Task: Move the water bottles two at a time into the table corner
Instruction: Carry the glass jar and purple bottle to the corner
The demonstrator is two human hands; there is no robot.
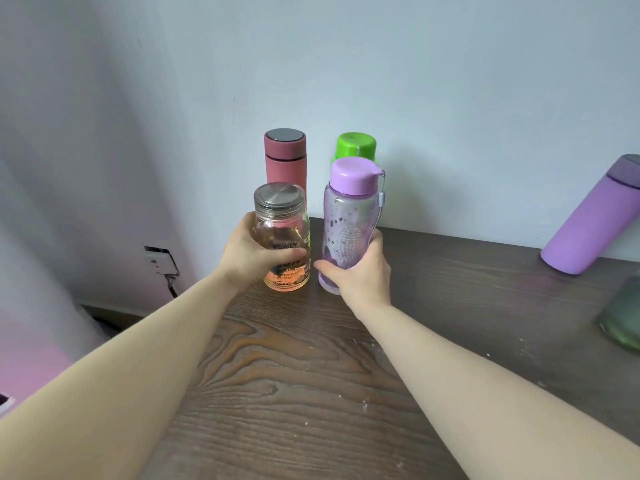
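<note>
Bottles: clear glass jar-bottle (282, 237) w/ steel lid in left hand (251, 254), grip wrapped round its body; purple plastic bottle (349, 226) in right hand (362, 275), grip closed low on it. Both sit just in front of pink flask (285, 157) & green-capped bottle (355, 147), already at wall by bench (311, 375) corner. Best: set both down upright, close to that pair w/o knocking them, then let go. Glass reads "#DAILY", "Cookie"; rest too small.

Occluded and cropped bottles
Green-capped bottle (356, 147) mostly hidden behind purple-lidded bottle (349, 216); blurred green bottle (623, 317), right of it, cut by frame edge.
</note>
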